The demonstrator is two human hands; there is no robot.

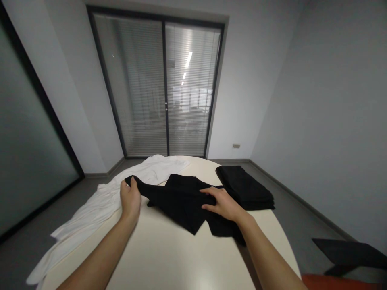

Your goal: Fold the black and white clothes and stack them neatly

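Observation:
A black cloth garment (181, 201) lies loosely spread across the middle of the pale table, partly folded over itself. My left hand (131, 197) grips one narrow end of it, raised a little at the left, with thumb and fingers closed on the fabric. Over the garment's right part rests my right hand (219, 202), palm down, its thumb and fingers apart and touching the cloth. Just behind my right hand sits a neat stack of folded black cloth (246, 187). White cloth (99, 201) stretches along the table's left side.
The table (169, 257) has a rounded far edge and a curved right edge. A black chair part (350, 251) and a red surface (332, 282) are at the lower right, beyond the table. Glass doors with blinds (145, 100) stand behind it.

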